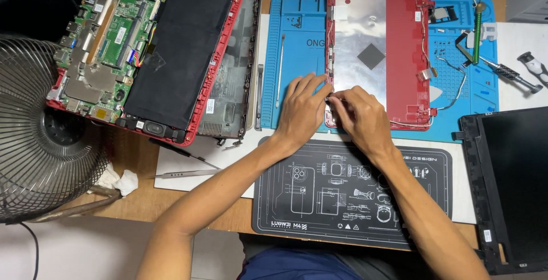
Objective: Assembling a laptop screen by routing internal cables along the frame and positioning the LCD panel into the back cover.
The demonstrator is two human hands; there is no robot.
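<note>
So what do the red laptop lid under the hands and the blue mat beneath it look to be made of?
The red lid looks like hard moulded plastic, its inside partly covered by a shiny, wrinkled silver foil sheet. The blue mat seems soft silicone or rubber: matte, with moulded ridges and little trays. Both hands rest at the lid's lower edge.

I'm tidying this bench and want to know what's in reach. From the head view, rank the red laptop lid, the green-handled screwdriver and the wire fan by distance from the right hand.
1. Red laptop lid: touched by the right hand.
2. Green-handled screwdriver: upper right.
3. Wire fan: far left.
</note>
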